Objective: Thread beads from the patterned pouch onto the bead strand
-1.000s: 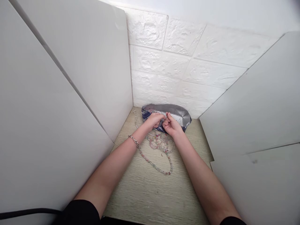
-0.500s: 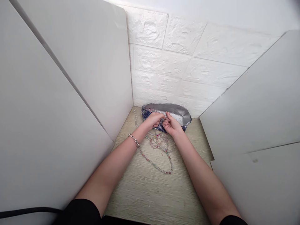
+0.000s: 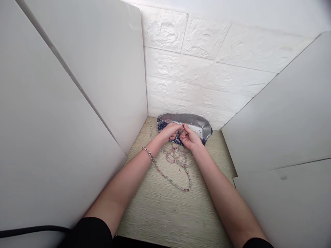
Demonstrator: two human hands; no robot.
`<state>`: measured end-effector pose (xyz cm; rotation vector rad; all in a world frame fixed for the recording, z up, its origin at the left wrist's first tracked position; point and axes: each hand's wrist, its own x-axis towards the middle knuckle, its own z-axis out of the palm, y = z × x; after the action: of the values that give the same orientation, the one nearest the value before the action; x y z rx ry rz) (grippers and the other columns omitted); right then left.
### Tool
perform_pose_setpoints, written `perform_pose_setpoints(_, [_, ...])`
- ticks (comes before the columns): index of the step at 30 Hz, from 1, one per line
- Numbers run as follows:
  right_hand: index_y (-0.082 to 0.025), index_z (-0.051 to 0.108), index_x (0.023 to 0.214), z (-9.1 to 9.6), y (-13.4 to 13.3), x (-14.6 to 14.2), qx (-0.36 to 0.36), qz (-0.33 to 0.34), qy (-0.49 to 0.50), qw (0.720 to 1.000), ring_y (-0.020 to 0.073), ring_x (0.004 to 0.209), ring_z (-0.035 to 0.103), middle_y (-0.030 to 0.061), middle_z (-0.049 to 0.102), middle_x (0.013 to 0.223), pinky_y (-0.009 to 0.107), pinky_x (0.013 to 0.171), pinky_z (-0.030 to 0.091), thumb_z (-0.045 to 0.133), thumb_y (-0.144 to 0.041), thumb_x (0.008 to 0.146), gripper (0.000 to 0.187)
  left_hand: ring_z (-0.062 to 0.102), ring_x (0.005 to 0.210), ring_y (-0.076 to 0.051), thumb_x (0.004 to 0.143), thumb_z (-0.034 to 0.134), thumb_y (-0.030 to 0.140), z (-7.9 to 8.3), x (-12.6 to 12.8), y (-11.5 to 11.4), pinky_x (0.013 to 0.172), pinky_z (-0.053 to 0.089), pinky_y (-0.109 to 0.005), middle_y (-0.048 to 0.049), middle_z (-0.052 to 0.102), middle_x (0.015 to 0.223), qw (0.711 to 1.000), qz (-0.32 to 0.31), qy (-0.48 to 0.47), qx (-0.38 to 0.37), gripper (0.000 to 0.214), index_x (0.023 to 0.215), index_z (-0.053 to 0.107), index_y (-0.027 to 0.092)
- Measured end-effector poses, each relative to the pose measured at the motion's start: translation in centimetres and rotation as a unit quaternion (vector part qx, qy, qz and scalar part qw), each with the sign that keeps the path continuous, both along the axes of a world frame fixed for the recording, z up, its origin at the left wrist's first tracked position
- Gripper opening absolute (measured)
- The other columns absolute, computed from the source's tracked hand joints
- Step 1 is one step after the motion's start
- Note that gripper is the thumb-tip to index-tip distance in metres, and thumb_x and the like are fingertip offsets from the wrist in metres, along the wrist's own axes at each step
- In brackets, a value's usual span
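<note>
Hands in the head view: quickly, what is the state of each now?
Left hand: fingers closed, pinching something too small to tell.
Right hand: fingers closed, pinching at the same spot.

I am sitting at a small craft booth, a screened-off bench rather than a lived-in room. White boards (image 3: 77, 86) are closing me in left of my fingers (image 3: 174, 129), and more boards (image 3: 284, 120) are standing to their right. Beyond them a white brick-pattern wall (image 3: 207, 79) is rising. Under them a pale wood-grain table (image 3: 160, 210) is lying, with beads (image 3: 178, 172) trailing back toward me and a foil bag (image 3: 199, 123) sitting just past them.
</note>
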<state>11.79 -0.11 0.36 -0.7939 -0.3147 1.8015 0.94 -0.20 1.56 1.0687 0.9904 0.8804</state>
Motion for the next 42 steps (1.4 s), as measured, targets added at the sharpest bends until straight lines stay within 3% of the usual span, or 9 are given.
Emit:
perform_pose_setpoints(9, [-0.012,0.052,0.067,-0.1,-0.1,0.0,0.007,0.007,-0.002,1.000,-0.0009,0.034,0.034,-0.0069,0.046,0.045,0.009,0.030,0.027,0.056,-0.010,0.070,0.006,0.015,0.036,-0.002,0.068,0.047,0.026,-0.3,-0.2,0.1,0.034,0.009,-0.019,0.0080,0.020,0.045,1.000,-0.015,-0.007,0.011,0.012,0.063,0.041,0.018])
perform_pose_setpoints(14, [-0.012,0.056,0.072,0.1,-0.1,0.0,0.024,0.009,-0.017,1.000,-0.0014,0.035,0.033,-0.0080,0.047,0.046,0.009,0.030,0.026,0.061,-0.009,0.064,0.010,0.016,0.036,-0.001,0.067,0.048,0.025,-0.2,-0.1,0.1,0.034,0.007,-0.018,0.0075,0.022,0.045,1.000,-0.017,-0.015,-0.011,0.015,0.060,0.038,0.017])
perform_pose_setpoints(18, [-0.012,0.058,0.076,0.6,-0.2,0.0,0.059,0.021,-0.050,0.997,-0.0013,0.035,0.032,-0.0075,0.050,0.049,0.011,0.030,0.025,0.065,-0.010,0.058,0.019,0.020,0.035,0.000,0.065,0.048,0.023,0.3,-0.2,0.0,0.032,0.008,-0.016,0.0058,0.031,0.047,0.998,-0.030,-0.037,-0.036,0.014,0.058,0.037,0.016])
perform_pose_setpoints(24, [-0.012,0.060,0.080,1.8,-0.7,0.0,0.073,0.023,-0.120,0.990,0.0002,0.037,0.030,-0.0075,0.044,0.046,0.012,0.032,0.026,0.065,-0.014,0.056,0.025,0.027,0.033,-0.002,0.069,0.040,0.030,1.1,-0.7,0.0,0.030,0.010,-0.015,0.0010,0.050,0.056,0.987,-0.049,-0.115,-0.099,0.017,0.074,0.049,0.016])
perform_pose_setpoints(30, [-0.012,0.060,0.084,2.2,-0.7,0.2,0.099,0.015,-0.166,0.981,0.0018,0.039,0.032,-0.0056,0.045,0.048,0.014,0.032,0.025,0.064,-0.016,0.059,0.026,0.033,0.035,-0.002,0.069,0.045,0.031,0.6,-0.9,0.3,0.030,0.012,-0.016,-0.0018,0.055,0.062,0.985,-0.048,-0.139,-0.087,0.021,0.078,0.053,0.014])
perform_pose_setpoints(35, [-0.013,0.057,0.085,1.9,-0.2,0.5,0.050,0.005,-0.097,0.994,0.0019,0.034,0.027,-0.0097,0.029,0.039,0.012,0.031,0.027,0.056,-0.016,0.068,0.017,0.029,0.035,0.001,0.064,0.056,0.026,0.0,-0.7,0.3,0.031,0.013,-0.014,0.0029,0.045,0.056,0.991,-0.048,-0.114,-0.045,0.015,0.069,0.051,0.013])
perform_pose_setpoints(38, [-0.012,0.053,0.087,1.4,0.1,0.6,-0.003,-0.004,-0.037,0.999,0.0025,0.038,0.039,-0.0055,0.040,0.046,0.011,0.037,0.038,0.041,-0.008,0.074,0.018,0.023,0.034,0.001,0.064,0.057,0.027,-0.1,-0.7,0.3,0.031,0.010,-0.014,0.0067,0.032,0.049,0.991,-0.054,-0.116,-0.038,0.017,0.062,0.046,0.014])
perform_pose_setpoints(42, [-0.011,0.049,0.086,0.5,0.4,0.5,-0.046,-0.019,-0.004,0.999,0.0037,0.055,0.054,0.0016,0.053,0.063,0.011,0.051,0.049,0.028,0.008,0.069,0.033,0.020,0.034,0.001,0.065,0.056,0.028,-0.2,-0.8,0.2,0.031,0.010,-0.014,0.0082,0.025,0.047,0.989,-0.060,-0.128,-0.043,0.020,0.059,0.042,0.015])
